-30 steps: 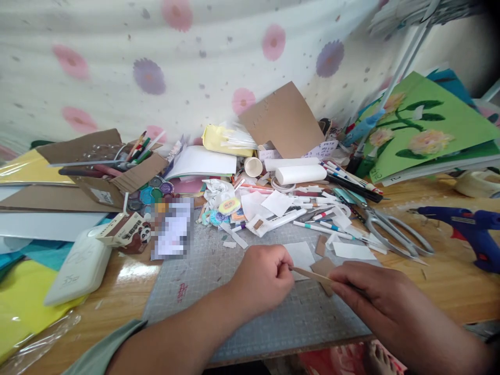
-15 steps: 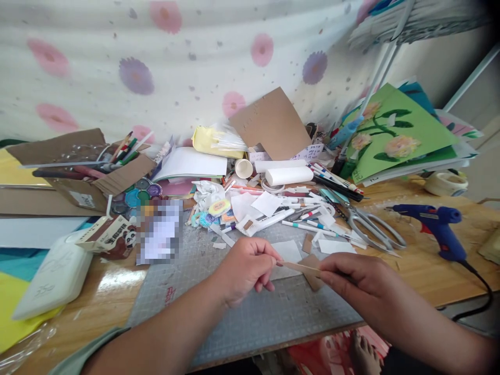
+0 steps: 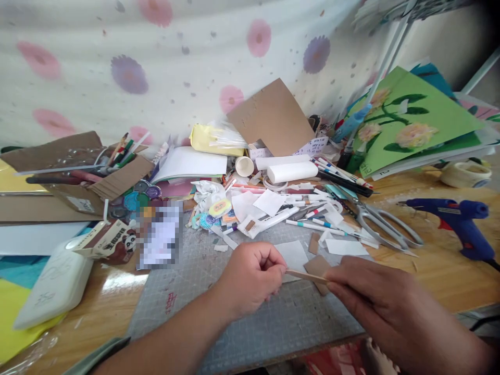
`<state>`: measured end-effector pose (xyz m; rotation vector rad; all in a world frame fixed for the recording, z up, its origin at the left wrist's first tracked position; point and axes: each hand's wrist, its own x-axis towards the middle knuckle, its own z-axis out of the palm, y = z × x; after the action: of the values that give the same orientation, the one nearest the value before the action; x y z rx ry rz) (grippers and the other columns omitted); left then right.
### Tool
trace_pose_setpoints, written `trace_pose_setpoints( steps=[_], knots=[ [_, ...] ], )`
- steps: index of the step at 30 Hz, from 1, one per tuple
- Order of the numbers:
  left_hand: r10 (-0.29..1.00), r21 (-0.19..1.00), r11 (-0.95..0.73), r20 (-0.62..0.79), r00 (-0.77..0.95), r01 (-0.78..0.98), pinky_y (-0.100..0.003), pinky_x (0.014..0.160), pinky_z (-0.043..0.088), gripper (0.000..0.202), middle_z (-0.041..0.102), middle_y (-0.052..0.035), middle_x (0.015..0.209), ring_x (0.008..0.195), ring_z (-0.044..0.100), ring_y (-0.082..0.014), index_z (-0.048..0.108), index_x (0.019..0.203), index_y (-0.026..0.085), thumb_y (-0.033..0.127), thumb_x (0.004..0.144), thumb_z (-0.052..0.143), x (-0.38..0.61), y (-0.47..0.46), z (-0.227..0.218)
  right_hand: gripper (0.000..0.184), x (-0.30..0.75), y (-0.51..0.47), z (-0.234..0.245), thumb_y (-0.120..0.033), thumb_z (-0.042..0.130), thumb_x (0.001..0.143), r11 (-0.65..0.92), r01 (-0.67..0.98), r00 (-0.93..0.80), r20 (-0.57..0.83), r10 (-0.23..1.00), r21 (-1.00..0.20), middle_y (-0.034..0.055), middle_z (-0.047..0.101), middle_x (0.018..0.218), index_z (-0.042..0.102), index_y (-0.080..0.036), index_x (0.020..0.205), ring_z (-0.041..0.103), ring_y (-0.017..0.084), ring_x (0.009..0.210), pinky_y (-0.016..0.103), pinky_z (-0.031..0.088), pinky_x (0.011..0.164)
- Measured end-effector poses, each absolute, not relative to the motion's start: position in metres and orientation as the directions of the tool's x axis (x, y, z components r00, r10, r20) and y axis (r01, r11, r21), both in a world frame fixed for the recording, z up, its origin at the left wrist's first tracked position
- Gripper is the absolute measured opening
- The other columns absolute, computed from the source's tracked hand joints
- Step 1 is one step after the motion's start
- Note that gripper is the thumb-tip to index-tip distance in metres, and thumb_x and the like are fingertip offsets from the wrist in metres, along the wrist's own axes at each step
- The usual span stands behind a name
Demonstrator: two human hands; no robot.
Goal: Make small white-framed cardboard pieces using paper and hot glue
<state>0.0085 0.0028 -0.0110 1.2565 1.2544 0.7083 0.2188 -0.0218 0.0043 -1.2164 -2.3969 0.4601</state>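
A thin tan strip, seemingly cardboard, stretches between my two hands above the grey cutting mat. My left hand pinches its left end between thumb and curled fingers. The right end is gripped by my right hand, thumb against fingers, so that end is hidden. Just behind the strip, a brown cardboard piece lies on the mat, partly over a sheet of white paper. A smaller cardboard scrap sits a little farther back.
Large scissors and a blue glue gun lie on the right. Several markers and paper scraps pile up behind the mat. On the left stand a cardboard box of pens, a drink carton and a white case.
The camera view has shifted slightly. The strip now tilts down to the right and shows its broader side. Both hands have turned a little and keep their hold on it.
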Motion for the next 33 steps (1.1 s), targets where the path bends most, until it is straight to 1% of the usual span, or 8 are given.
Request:
trace_pose_setpoints(
  steps=[5, 10, 16, 18, 21, 23, 28, 33],
  knots=[
    [0.955, 0.928, 0.173, -0.240, 0.174, 0.330, -0.021, 0.043, 0.032, 0.009, 0.047, 0.0062, 0.047, 0.044, 0.046, -0.0090, 0.056, 0.059, 0.017, 0.013, 0.063, 0.049, 0.010, 0.003, -0.009, 0.024, 0.220, -0.026, -0.005, -0.007, 0.038, 0.084, 0.708, 0.660, -0.613, 0.366, 0.700, -0.250, 0.0030, 0.059, 0.070, 0.057, -0.020, 0.078, 0.055, 0.016, 0.057, 0.025, 0.039, 0.049],
    [0.931, 0.927, 0.276, -0.323, 0.167, 0.254, -0.020, 0.040, 0.033, 0.012, 0.047, 0.0070, 0.044, 0.041, 0.046, -0.0089, 0.056, 0.058, 0.018, 0.011, 0.061, 0.048, 0.009, 0.005, -0.010, 0.028, 0.220, -0.026, -0.006, -0.006, 0.040, 0.079, 0.769, 0.633, -0.666, 0.445, 0.599, -0.087, 0.0039, 0.060, 0.075, 0.056, -0.019, 0.099, 0.055, 0.017, 0.059, 0.027, 0.038, 0.050],
    [0.920, 0.922, 0.335, -0.364, 0.144, 0.194, -0.019, 0.038, 0.032, 0.011, 0.044, 0.0080, 0.044, 0.039, 0.043, -0.0078, 0.056, 0.059, 0.019, 0.013, 0.064, 0.048, 0.010, 0.004, -0.007, 0.037, 0.224, -0.026, -0.002, -0.008, 0.041, 0.079, 0.774, 0.632, -0.707, 0.392, 0.588, -0.021, 0.0051, 0.064, 0.085, 0.054, -0.019, 0.111, 0.058, 0.020, 0.070, 0.030, 0.044, 0.059],
    [0.939, 0.925, 0.263, -0.310, 0.148, 0.273, -0.020, 0.039, 0.030, 0.010, 0.046, 0.0071, 0.046, 0.041, 0.044, -0.0082, 0.057, 0.061, 0.018, 0.013, 0.064, 0.049, 0.010, 0.003, -0.006, 0.038, 0.225, -0.028, -0.003, -0.010, 0.042, 0.078, 0.780, 0.626, -0.717, 0.386, 0.581, -0.011, 0.0059, 0.065, 0.088, 0.055, -0.019, 0.113, 0.058, 0.021, 0.070, 0.031, 0.045, 0.059],
    [0.972, 0.907, 0.096, -0.175, 0.159, 0.411, -0.020, 0.041, 0.026, 0.010, 0.045, 0.0074, 0.046, 0.042, 0.037, -0.0070, 0.057, 0.061, 0.017, 0.012, 0.064, 0.050, 0.009, 0.000, -0.005, 0.036, 0.228, -0.031, -0.005, -0.015, 0.044, 0.079, 0.785, 0.620, -0.719, 0.388, 0.577, -0.018, 0.0066, 0.065, 0.087, 0.055, -0.019, 0.113, 0.058, 0.022, 0.070, 0.033, 0.047, 0.059],
    [0.975, 0.898, 0.052, -0.141, 0.174, 0.437, -0.020, 0.040, 0.025, 0.010, 0.043, 0.0079, 0.046, 0.042, 0.034, -0.0066, 0.057, 0.061, 0.017, 0.011, 0.065, 0.050, 0.008, 0.000, -0.005, 0.036, 0.230, -0.033, -0.006, -0.017, 0.044, 0.080, 0.785, 0.619, -0.719, 0.388, 0.577, -0.020, 0.0070, 0.064, 0.087, 0.055, -0.018, 0.114, 0.058, 0.024, 0.072, 0.034, 0.048, 0.062],
    [0.948, 0.911, 0.148, -0.242, 0.208, 0.384, -0.020, 0.041, 0.028, 0.009, 0.049, 0.0060, 0.049, 0.043, 0.044, -0.0085, 0.055, 0.063, 0.019, 0.015, 0.067, 0.048, 0.007, 0.004, -0.008, 0.035, 0.233, -0.031, -0.007, -0.019, 0.045, 0.082, 0.795, 0.606, -0.734, 0.394, 0.552, 0.014, 0.0072, 0.064, 0.087, 0.055, -0.018, 0.115, 0.058, 0.024, 0.075, 0.034, 0.048, 0.062],
    [0.884, 0.894, 0.311, -0.397, 0.249, 0.323, -0.017, 0.035, 0.028, 0.006, 0.047, 0.0067, 0.048, 0.046, 0.056, -0.0119, 0.054, 0.065, 0.019, 0.017, 0.066, 0.048, 0.005, 0.006, -0.008, 0.034, 0.237, -0.028, -0.005, -0.017, 0.041, 0.086, 0.793, 0.607, -0.744, 0.396, 0.538, 0.062, 0.0069, 0.065, 0.091, 0.056, -0.019, 0.117, 0.058, 0.023, 0.079, 0.033, 0.047, 0.066]
  ],
)
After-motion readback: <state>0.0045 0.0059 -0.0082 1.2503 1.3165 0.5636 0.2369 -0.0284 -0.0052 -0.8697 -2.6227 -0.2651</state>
